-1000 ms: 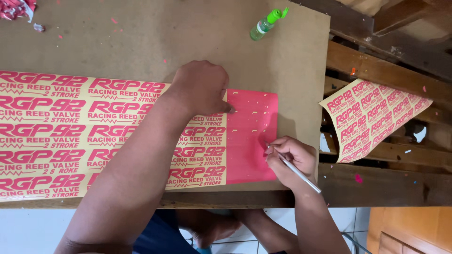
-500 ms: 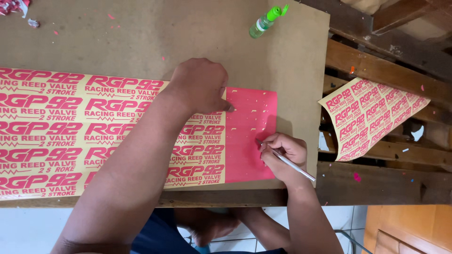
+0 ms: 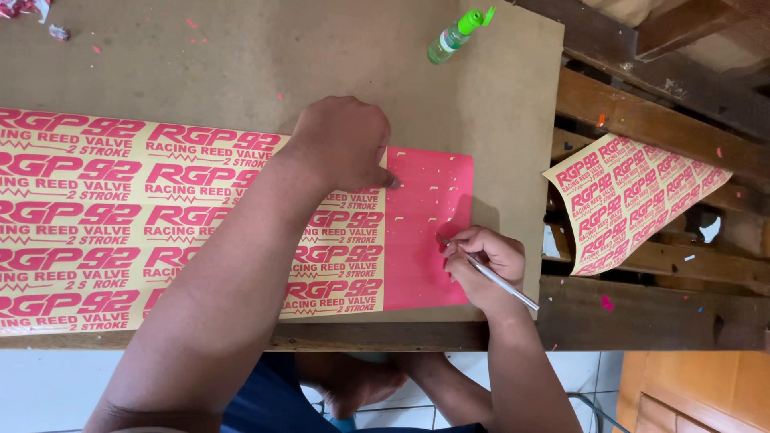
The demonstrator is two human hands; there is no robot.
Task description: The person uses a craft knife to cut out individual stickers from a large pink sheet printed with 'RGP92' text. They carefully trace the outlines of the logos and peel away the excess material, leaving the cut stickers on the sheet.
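Head view looks straight down on a brown board bench [image 3: 241, 64] with a long sticker sheet [image 3: 120, 224] laid across it, yellow backing with rows of pink lettering. At its right end the sheet turns into a solid pink strip [image 3: 425, 200] dotted with small yellow flecks.

The left hand [image 3: 341, 144] reaches in from below, forearm crossing over the lettering, and rests knuckles-up on the sheet where yellow meets pink. Its fingers are curled under and a fingertip presses down at the edge of the pink strip; it pins the sheet rather than gripping anything.

The right hand [image 3: 481, 265] sits at the lower right corner of the pink strip, closed in a pen-style grip around a thin silver tool [image 3: 493, 277]. The tool's tip touches the pink surface, and its shaft runs back over the hand toward the bench edge.

A small bottle with a green cap [image 3: 457, 34] lies tilted near the top right corner of the bench, well apart from both hands. Off the bench to the right, a second, curled sticker sheet [image 3: 634, 200] rests on dark wooden slats [image 3: 658, 120]. Pink scraps [image 3: 24, 10] lie at the top left corner. The left forearm hides part of the lettering beneath it.
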